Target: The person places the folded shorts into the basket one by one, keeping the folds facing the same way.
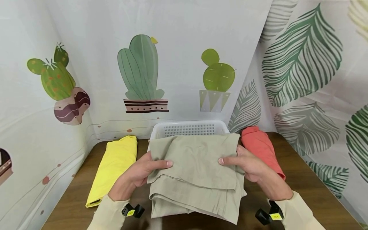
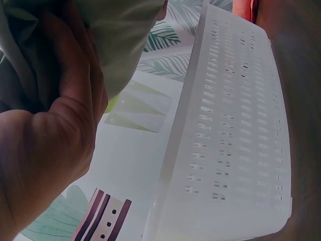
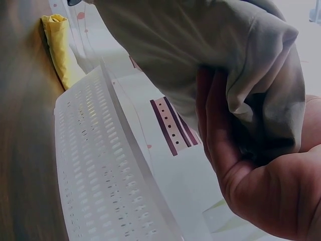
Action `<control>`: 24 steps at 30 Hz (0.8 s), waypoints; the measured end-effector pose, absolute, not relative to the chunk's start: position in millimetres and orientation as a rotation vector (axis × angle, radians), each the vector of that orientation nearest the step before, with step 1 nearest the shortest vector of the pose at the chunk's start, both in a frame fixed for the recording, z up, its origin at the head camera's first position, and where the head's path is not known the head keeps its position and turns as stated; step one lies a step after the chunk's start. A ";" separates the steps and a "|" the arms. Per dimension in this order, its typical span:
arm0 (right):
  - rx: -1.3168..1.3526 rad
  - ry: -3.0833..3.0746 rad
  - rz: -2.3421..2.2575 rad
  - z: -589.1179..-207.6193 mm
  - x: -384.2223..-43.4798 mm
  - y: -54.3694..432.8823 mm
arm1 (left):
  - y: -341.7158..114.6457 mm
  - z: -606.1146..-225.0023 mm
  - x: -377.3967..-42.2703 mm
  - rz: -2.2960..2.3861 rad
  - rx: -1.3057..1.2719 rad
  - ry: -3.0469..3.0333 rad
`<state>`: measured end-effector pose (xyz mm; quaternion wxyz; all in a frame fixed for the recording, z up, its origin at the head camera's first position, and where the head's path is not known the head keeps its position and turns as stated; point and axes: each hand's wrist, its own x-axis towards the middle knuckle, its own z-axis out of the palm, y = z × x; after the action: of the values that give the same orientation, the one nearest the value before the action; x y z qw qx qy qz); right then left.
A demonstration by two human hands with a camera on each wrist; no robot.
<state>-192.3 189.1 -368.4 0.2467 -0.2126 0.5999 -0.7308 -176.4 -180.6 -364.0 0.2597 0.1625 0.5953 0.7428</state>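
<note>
A folded grey-beige cloth [image 1: 195, 163] hangs in several layers between both hands, its lower edges uneven. My left hand [image 1: 143, 169] grips its left side, thumb on top and fingers beneath. On the opposite side my right hand [image 1: 244, 163] holds it the same way, thumb pointing inward. Behind the cloth stands a white perforated plastic basket [image 1: 189, 124], its front mostly hidden in the head view. Both wrist views show the cloth raised beside the basket wall [image 2: 225, 125], with fingers curled under the fabric [image 3: 200, 55].
A folded yellow cloth [image 1: 115, 166] lies at the left on the brown wooden table [image 1: 72, 198]. To the right lies a folded red cloth [image 1: 261, 147]. White curtains [image 1: 184, 19] printed with cacti and leaves hang close behind the table and along its sides.
</note>
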 end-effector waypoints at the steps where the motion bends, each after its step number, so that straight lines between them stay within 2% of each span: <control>1: -0.584 1.637 -1.992 -368.1 -192.5 188.9 | -180.5 -363.7 -176.7 2.015 0.438 1.611; 24: -0.560 1.673 -2.026 -357.9 -201.8 182.3 | -180.6 -356.7 -189.3 2.056 0.527 1.654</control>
<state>-201.8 182.3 -357.9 0.2256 -0.2032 0.6068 -0.7346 -189.3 -180.6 -356.7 0.2234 0.1909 0.5990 0.7448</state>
